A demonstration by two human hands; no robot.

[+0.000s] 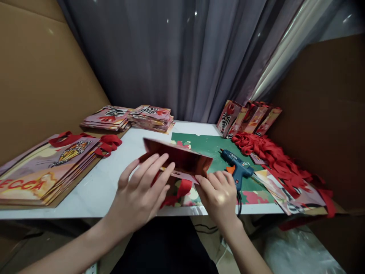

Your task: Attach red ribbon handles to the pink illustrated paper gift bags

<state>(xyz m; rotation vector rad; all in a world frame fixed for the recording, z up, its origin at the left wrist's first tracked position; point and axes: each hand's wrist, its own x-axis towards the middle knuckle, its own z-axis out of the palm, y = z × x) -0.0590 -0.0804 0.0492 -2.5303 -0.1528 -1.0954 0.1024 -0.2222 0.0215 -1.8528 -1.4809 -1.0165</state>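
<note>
A paper gift bag with its mouth facing me is between my two hands at the front of the table. My left hand lies over its near left side, fingers stretched out and slightly spread. At the right corner, my right hand pinches the bag's edge between thumb and fingers. A red ribbon hangs below the bag, between the hands. Beneath lies a green sheet with a leaf pattern. A blue glue gun with an orange trigger rests on it, right of the bag.
Flat printed bags with red ribbon handles are stacked at left. Two more piles of folded bags sit at the back. Opened bags stand at the back right, behind a heap of red ribbons. Cardboard walls flank the table.
</note>
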